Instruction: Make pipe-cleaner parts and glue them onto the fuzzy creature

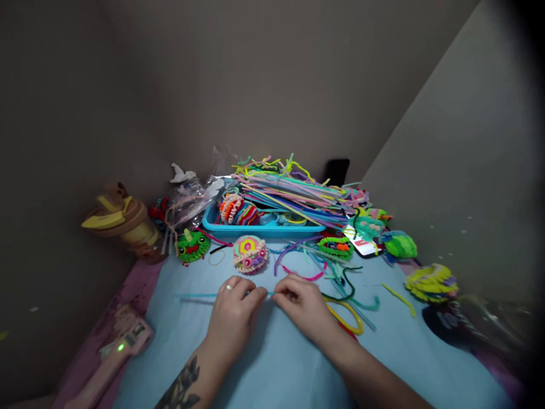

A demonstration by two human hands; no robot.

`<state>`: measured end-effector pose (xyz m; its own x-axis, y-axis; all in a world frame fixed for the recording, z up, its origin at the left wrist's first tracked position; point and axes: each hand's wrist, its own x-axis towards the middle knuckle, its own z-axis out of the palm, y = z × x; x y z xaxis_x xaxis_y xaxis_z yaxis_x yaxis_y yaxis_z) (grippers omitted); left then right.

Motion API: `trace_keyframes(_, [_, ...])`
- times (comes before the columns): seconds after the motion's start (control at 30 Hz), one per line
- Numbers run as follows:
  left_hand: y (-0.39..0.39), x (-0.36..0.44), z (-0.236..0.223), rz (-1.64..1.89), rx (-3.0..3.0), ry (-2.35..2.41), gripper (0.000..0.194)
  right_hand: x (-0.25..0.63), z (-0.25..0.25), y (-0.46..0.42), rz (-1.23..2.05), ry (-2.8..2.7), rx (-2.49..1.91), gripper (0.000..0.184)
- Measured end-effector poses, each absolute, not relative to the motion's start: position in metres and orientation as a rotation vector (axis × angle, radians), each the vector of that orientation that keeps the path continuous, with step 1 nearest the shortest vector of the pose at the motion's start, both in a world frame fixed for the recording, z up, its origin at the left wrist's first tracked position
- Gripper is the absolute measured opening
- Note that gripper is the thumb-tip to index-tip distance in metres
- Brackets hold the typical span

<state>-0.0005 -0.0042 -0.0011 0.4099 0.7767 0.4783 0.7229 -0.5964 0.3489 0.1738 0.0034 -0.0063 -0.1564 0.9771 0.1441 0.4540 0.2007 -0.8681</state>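
Across the blue-covered bench [174, 346], near its middle, a light-blue pipe cleaner [198, 296] ran sideways through the person's grasp. Its free length stuck out to the left, past the left hand [234, 309], whose fingers were curled over, with thumb and forefinger closed on the strand. A short stretch showed between the two hands, and at its other end the right hand [302, 307] pinched it with thumb and fingertips, the remaining fingers bent inward. Both hands were just above the cloth.

Behind them, at the far left, stood a brown pot [138, 230] with curved yellow pieces [106, 220] at its top. Next came a crumpled clear plastic bag [191, 200], its contents too indistinct to name. At centre was a blue tray [268, 231]: an orange-and-peach coiled ball [231, 208] lay at its left end, a striped multicoloured piece [247, 215] beside that, and a thick bundle of pastel pipe cleaners [293, 192] stretched across it, overhanging the right end.
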Motion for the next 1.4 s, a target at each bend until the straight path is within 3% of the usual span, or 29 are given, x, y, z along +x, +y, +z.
trace_keyframes(0.2, [-0.007,0.004,0.004,0.92,2.263,1.317,0.018,0.169,-0.004,0.0,1.449,-1.143,-1.26,0.014])
trace_keyframes(0.4, [-0.01,0.016,0.011,0.879,1.599,1.262,0.013,0.158,-0.004,-0.008,1.613,-0.794,-0.936,0.028])
trace_keyframes(0.57, [-0.009,0.021,0.006,0.867,1.263,1.189,0.017,0.154,-0.004,-0.006,1.597,-0.646,-0.844,0.028])
trace_keyframes(1.13, [-0.009,0.018,0.011,0.941,1.358,1.278,0.02,0.158,-0.003,-0.003,1.695,-0.604,-0.877,0.026])
trace_keyframes(1.4, [-0.004,0.012,0.01,0.82,1.084,1.118,0.016,0.175,-0.012,0.001,1.32,-1.131,-0.968,0.015])
